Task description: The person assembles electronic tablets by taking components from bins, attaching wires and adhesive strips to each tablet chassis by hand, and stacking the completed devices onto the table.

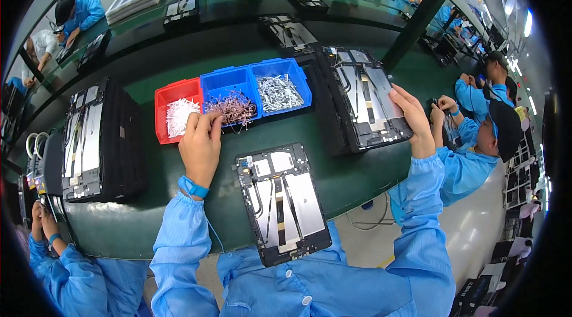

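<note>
My left hand (201,145), a blue band round its wrist, reaches to the front of the parts bins. Its fingertips pinch together where the red bin (161,115) meets the middle blue bin (223,77); anything between them is too small to make out. White strips lie in the red bin, copper-coloured pieces in the middle one, and silvery pieces in the right blue bin (279,68). My right hand (412,115) grips the right edge of the top opened tablet (372,99) on the right stack. Another opened tablet (283,204), inner side up, lies before me at the bench edge.
On the left stands a tall stack of opened tablets (98,138). More tablets (289,32) lie on the dark strip beyond the bins. A green post (414,28) rises behind the right stack. Co-workers in blue sit on both sides and across the green bench (179,221).
</note>
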`<state>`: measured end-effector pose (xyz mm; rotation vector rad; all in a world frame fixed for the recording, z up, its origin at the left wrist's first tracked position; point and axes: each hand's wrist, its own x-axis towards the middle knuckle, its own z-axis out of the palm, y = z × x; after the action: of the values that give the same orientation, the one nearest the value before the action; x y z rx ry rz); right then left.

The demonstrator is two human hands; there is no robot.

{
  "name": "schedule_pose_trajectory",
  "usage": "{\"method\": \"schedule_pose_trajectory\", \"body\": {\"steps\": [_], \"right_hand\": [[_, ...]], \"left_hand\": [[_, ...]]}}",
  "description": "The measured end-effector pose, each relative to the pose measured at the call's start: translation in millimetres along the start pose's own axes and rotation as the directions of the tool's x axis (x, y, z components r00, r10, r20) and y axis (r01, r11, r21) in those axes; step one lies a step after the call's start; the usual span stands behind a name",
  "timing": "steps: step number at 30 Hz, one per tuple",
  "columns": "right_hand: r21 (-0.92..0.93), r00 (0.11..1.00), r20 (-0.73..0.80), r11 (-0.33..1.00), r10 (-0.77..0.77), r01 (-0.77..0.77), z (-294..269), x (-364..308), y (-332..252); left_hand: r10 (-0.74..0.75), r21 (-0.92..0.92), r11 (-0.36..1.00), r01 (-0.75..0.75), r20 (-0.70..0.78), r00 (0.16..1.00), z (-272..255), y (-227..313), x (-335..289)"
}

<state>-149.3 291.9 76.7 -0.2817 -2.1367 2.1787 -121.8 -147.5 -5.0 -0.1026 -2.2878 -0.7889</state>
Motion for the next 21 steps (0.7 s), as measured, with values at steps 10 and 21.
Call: {"method": "schedule_pose_trajectory", "body": {"steps": [10, 21], "right_hand": [[-0.708, 0.821, 0.208, 0.497, -0.531, 0.501, 18.8, 24.6, -44.6], [-0.828, 0.958, 0.157, 0.561, 0.241, -0.005, 261.9, 168.0, -54.9]], "left_hand": [[0.075, -0.037, 0.996, -0.075, -0.021, 0.997, 0.2, -1.3, 12.4], [-0.05, -0.131, 0.991, 0.038, -0.089, 0.995, 3.2, -13.0, -2.6]]}}
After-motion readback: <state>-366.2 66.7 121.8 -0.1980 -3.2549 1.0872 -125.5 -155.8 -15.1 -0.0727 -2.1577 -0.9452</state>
